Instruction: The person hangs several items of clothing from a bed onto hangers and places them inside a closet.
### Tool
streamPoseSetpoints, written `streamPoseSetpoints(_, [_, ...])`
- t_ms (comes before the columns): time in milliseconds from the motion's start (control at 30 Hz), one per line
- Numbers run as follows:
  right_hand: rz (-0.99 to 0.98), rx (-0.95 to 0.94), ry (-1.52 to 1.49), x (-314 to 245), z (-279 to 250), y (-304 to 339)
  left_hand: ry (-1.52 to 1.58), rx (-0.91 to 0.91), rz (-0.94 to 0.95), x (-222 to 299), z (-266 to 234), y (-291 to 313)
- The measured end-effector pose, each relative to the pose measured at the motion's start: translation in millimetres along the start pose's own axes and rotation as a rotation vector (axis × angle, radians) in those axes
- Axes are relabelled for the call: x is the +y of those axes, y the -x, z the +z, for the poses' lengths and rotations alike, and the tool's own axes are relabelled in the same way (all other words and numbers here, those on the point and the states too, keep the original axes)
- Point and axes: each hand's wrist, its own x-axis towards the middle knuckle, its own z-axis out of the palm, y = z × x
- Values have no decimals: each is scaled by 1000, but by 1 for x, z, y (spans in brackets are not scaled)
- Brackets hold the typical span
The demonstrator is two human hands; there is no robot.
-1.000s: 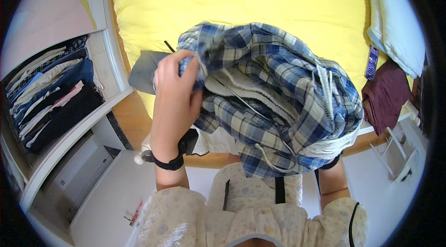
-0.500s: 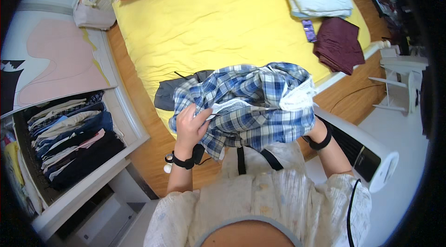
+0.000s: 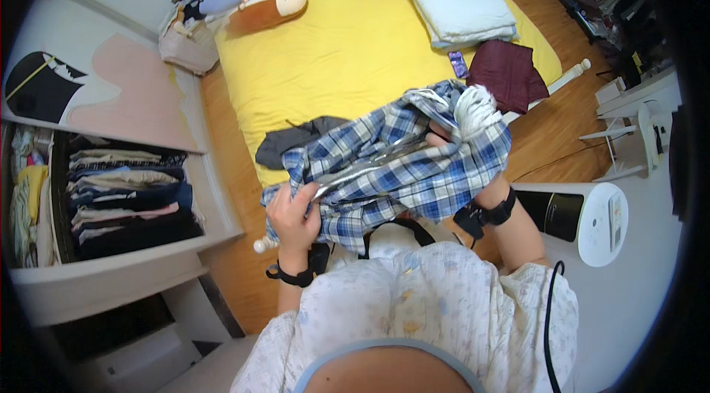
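Observation:
Between my hands, above the near edge of the bed, hangs a blue and white plaid shirt [image 3: 414,178], gathered with a long opening along its middle. My left hand [image 3: 294,215] is closed on the shirt's left end, thumb on top. My right hand [image 3: 438,136] is mostly hidden by the cloth. A few of its fingers show in the opening, curled at the fabric, while its wrist comes out below the shirt's right side. A bunched white, stringy-looking piece [image 3: 477,110] sits at the shirt's upper right. Behind the shirt lies a dark grey garment [image 3: 296,140].
On the yellow bed [image 3: 333,45] lie a folded pale blue quilt [image 3: 460,5], a maroon folded cloth [image 3: 506,73], a purple phone-like object [image 3: 458,64] and a long plush toy [image 3: 268,10]. An open drawer of clothes [image 3: 133,193] stands left, a white appliance [image 3: 603,227] right.
The view has shifted, showing more of the room. The shirt's opening now stretches longer and slants up to the right. Fingers of my right hand have come into sight inside it.

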Motion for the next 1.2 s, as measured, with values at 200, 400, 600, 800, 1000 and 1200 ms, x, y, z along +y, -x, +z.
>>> streamPoseSetpoints(200, [-23,-61,625,-17,14,64,-65,116,25,46,-38,45])
streamPoseSetpoints(400, [279,-352,-64,-39,28,108,-117,167,68,90,-70,77])
streamPoseSetpoints(600, [257,66,-102,-23,-6,138,-164,150,7,112,-84,93])
streamPoseSetpoints(800, [144,385,-383,-22,-26,163,-125,195,126,127,-78,88])
streamPoseSetpoints(1000, [-130,513,18,-18,-53,157,-110,58,157,139,-75,80])
streamPoseSetpoints(1200, [-486,342,1225,-47,-90,148,-90,31,113,136,-72,81])
